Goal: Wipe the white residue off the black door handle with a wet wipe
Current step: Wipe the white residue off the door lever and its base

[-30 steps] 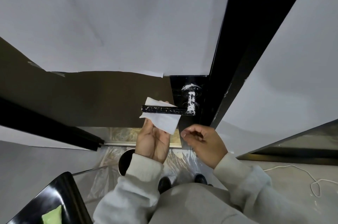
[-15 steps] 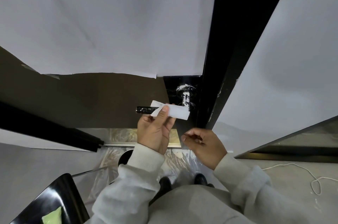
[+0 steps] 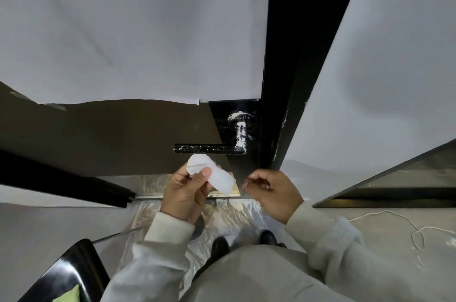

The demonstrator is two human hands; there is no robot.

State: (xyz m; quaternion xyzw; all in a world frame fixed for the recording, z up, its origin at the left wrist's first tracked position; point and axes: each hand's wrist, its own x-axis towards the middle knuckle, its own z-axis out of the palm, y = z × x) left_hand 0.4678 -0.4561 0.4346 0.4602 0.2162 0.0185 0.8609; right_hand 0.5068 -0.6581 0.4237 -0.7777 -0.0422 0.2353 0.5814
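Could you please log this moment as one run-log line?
left hand: pinches wet wipe | wipe: below door handle, apart | right hand: empty | residue: remains

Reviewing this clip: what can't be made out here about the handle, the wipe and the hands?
- Door handle, head view: underside faces away, residue there unseen.
- Wet wipe: left hand covers part; wetness not visible.
- Right hand: curled fingers hide the palm.
- Black chair: cut off by the bottom edge.

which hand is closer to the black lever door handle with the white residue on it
Left. The left hand, pinching the crumpled white wet wipe, sits just below the black lever door handle. The right hand is lower and off to the right, holding nothing.
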